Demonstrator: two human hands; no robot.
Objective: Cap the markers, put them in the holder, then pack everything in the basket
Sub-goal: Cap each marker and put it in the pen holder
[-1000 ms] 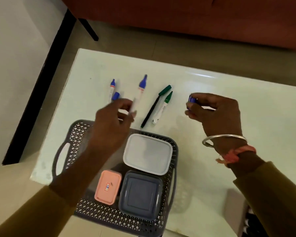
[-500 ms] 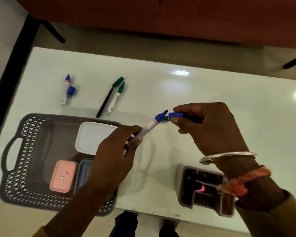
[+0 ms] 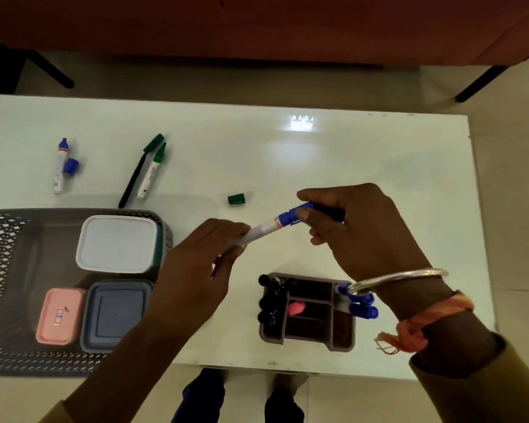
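Note:
My left hand [image 3: 193,270] grips the white barrel of a blue marker [image 3: 264,228] above the table. My right hand [image 3: 361,227] pinches the blue cap [image 3: 297,213], which sits over the marker's tip. A loose green cap [image 3: 236,199] lies just beyond them. An uncapped blue marker [image 3: 60,166] with its blue cap [image 3: 71,165] beside it lies at the far left. An uncapped green marker [image 3: 150,172] and a thin black pen with a green cap [image 3: 135,175] lie near it. The brown holder [image 3: 342,340] stands at the front, with black and blue capped markers [image 3: 361,305] in it.
A grey lattice basket [image 3: 0,300] at the front left holds a white box [image 3: 118,242], a grey-blue box [image 3: 113,315] and a pink box [image 3: 60,315]. The white table [image 3: 318,160] ends close to my body. A red-brown sofa stands beyond.
The cap in my right hand has gone from just off the marker's tip onto it. My view has shifted, so the holder and the green cap now show fully.

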